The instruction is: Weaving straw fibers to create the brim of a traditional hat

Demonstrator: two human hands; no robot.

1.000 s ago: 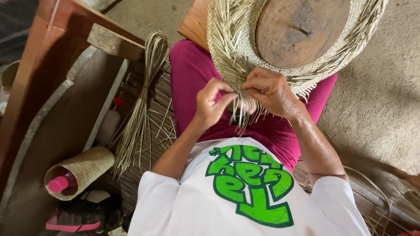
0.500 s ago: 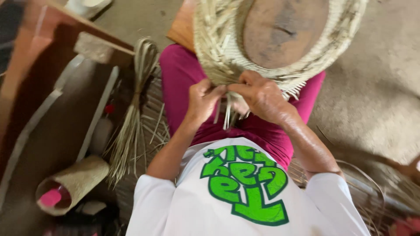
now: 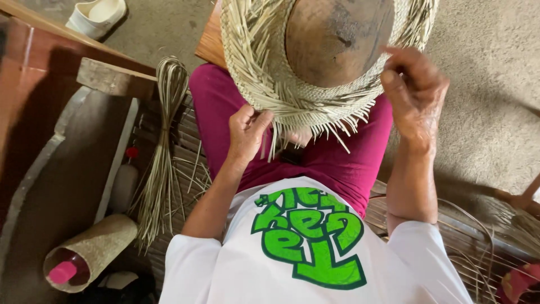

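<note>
A half-woven straw hat (image 3: 264, 67) sits over a round wooden block (image 3: 337, 36) above my lap, its loose straw ends hanging down over my magenta trousers. My left hand (image 3: 247, 132) pinches the fringe of straw at the hat's near left edge. My right hand (image 3: 413, 93) is raised at the hat's right side, fingers bent against the woven rim and the block; whether it grips a strand I cannot tell.
A bundle of long straw fibres (image 3: 160, 152) lies on the floor to my left. A woven tube (image 3: 93, 250) holding a pink-capped bottle (image 3: 62, 272) lies lower left by wooden furniture (image 3: 50, 73). A white shoe (image 3: 95, 16) is top left. Loose straw lies lower right (image 3: 478, 236).
My right hand has left the fringe in front of me and moved up and right to the hat's side. My left hand stays on the straw ends.
</note>
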